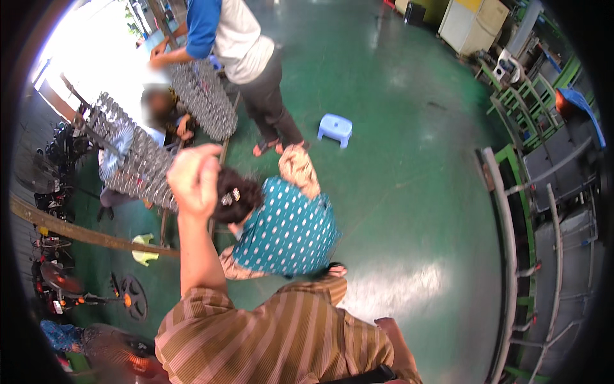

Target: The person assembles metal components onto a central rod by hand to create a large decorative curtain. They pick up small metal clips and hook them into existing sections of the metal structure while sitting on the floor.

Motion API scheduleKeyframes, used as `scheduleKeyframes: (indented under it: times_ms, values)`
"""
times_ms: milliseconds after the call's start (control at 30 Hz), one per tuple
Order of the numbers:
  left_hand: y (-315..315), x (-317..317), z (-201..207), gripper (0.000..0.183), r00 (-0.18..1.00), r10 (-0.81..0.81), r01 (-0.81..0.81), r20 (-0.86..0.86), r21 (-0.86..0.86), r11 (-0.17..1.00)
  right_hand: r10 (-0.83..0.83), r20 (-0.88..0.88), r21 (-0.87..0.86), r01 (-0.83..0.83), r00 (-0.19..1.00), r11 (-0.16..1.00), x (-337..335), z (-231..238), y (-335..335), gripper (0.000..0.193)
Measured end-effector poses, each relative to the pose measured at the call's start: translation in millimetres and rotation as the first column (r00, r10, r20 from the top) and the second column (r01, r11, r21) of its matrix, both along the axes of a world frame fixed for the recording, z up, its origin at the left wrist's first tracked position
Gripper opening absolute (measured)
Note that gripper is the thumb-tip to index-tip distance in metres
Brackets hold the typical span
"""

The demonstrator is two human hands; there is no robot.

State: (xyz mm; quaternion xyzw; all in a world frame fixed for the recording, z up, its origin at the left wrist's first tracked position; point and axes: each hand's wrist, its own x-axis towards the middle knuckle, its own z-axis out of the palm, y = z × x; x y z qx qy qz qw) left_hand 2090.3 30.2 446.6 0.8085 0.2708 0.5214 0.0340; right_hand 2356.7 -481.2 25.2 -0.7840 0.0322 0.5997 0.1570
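Note:
My left hand is raised on a bare forearm in front of a long row of hanging shiny metal pieces. Its fingers are curled in, and anything between them is too hidden to make out. Whether the hand touches the metal pieces cannot be told. Below it, a person in a teal patterned top crouches with the head bent close to my wrist. On my right side, part of a bare arm shows at the lower edge, but my right hand is out of sight.
A standing person works at a second bundle of metal pieces; another person sits behind it. A blue stool and a pale green stool stand on the green floor. Metal frames line the right; a fan is lower left.

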Motion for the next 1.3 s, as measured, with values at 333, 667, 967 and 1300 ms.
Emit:
scheduleKeyframes:
  times_ms: [333, 667, 967, 1300]
  values:
    - [88.1, 280.5, -76.0, 0.018, 0.988, -0.144, 0.097, -0.061, -0.487, 0.868, 0.053, 0.296, 0.208, -0.118, 0.954, 0.971, 305.3, 30.7, 125.3, 0.034]
    - [193.8, 510.4, -225.2, 0.039, 0.846, -0.475, 0.046, -0.243, -0.854, 0.519, 0.053, 0.206, 0.268, -0.109, 0.977, 0.957, 576.2, 34.8, 356.2, 0.027]
    - [274.4, 464.5, -426.6, 0.047, 0.799, -0.034, -0.596, -0.6, -0.798, 0.085, 0.624, 0.368, 0.133, -0.703, 0.69, 0.699, 755.2, 11.6, 716.7, 0.039]
    - [293.7, 524.5, -479.9, 0.044, 0.809, 0.27, -0.175, -0.522, -0.653, -0.737, 0.875, 0.415, 0.155, -0.967, 0.25, 0.203, 777.5, -30.8, 1062.2, 0.037]
